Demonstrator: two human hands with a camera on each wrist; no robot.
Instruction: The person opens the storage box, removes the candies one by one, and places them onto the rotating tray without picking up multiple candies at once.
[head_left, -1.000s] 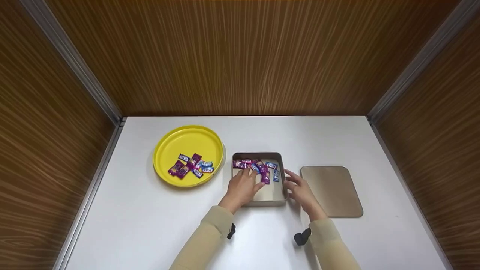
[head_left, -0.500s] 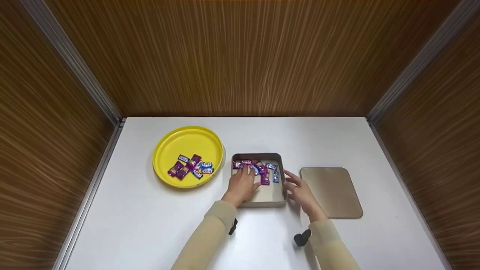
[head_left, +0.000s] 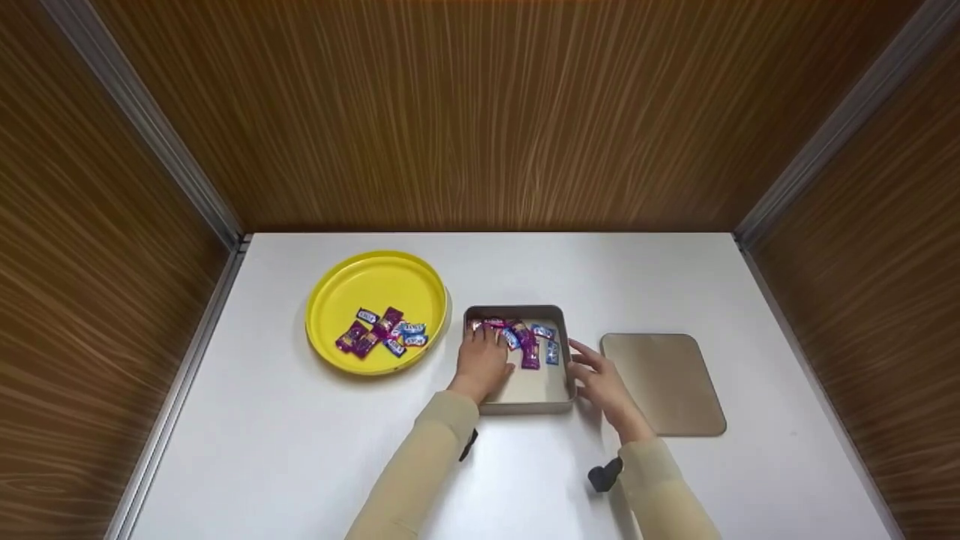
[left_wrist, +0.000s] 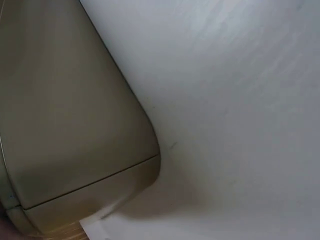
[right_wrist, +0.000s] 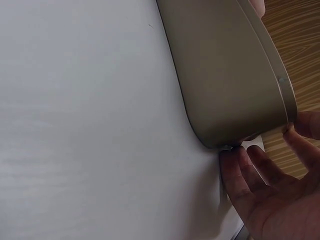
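A square metal tin (head_left: 529, 409) stands uncovered on the table, with several purple and blue wrapped candies (head_left: 529, 351) inside, mostly toward its back. My left hand (head_left: 482, 365) reaches into the tin's left side, fingers extended over candies near the back left corner. Whatever lies under those fingertips is hidden. On the tin's other side, my right hand (head_left: 606, 386) touches the outer right wall with its fingertips. In the right wrist view, the right hand's fingers (right_wrist: 237, 175) meet the wall near a rounded corner. Only the tin's outer wall (left_wrist: 75, 100) fills the left wrist view.
To the left, a round yellow tray (head_left: 375, 274) bears several purple and blue candies (head_left: 386, 330). A flat square metal lid (head_left: 664, 382) lies on the white table (head_left: 300, 450) right of the tin. Wood-patterned panels (head_left: 487, 112) enclose the back and sides.
My left hand has shifted slightly forward and left inside the tin, and its fingers have straightened over the back left candies. The right hand stays in place.
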